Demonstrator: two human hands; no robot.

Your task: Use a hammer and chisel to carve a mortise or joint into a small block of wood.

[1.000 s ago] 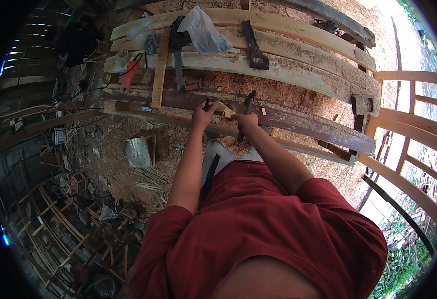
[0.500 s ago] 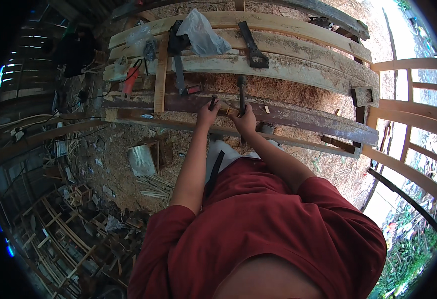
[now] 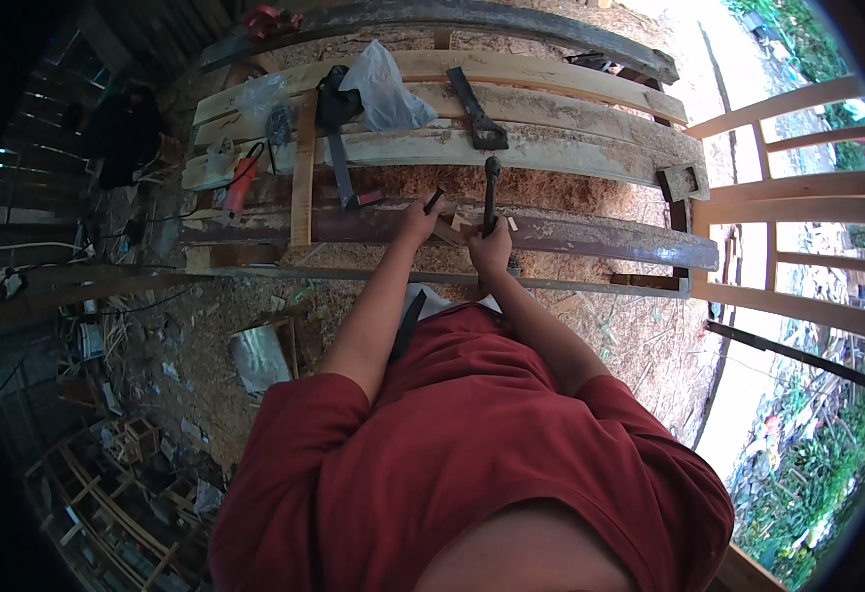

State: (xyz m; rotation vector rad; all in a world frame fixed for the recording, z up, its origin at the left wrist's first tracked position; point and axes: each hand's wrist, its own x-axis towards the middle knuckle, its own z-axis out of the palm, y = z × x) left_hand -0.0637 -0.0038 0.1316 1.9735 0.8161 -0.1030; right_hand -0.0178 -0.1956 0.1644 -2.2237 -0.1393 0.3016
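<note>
My left hand [image 3: 416,220] is closed round a short dark chisel-like tool [image 3: 435,198], whose end sticks up past the fingers. In my right hand [image 3: 493,249] is a dark hammer-like tool [image 3: 492,187], its far end pointing away from me. Both hands are over a brown-painted beam [image 3: 590,238] strewn with wood dust. A small piece of wood [image 3: 449,233] shows between them, partly hidden by my fingers. Next to my right hand is a pale wood chip [image 3: 511,224].
Beyond the beam, long planks [image 3: 561,145] carry a handsaw [image 3: 474,109], a white plastic bag [image 3: 383,89] and a red power tool [image 3: 241,184]. A try square [image 3: 346,178] lies left of my hands. Wood shavings [image 3: 590,200] fill the gap between planks. A wooden frame [image 3: 788,209] stands at right.
The whole view has shifted a little. My hands are slightly further apart, and the hammer-like tool in my right hand has changed its tilt. Both hands keep their holds.
</note>
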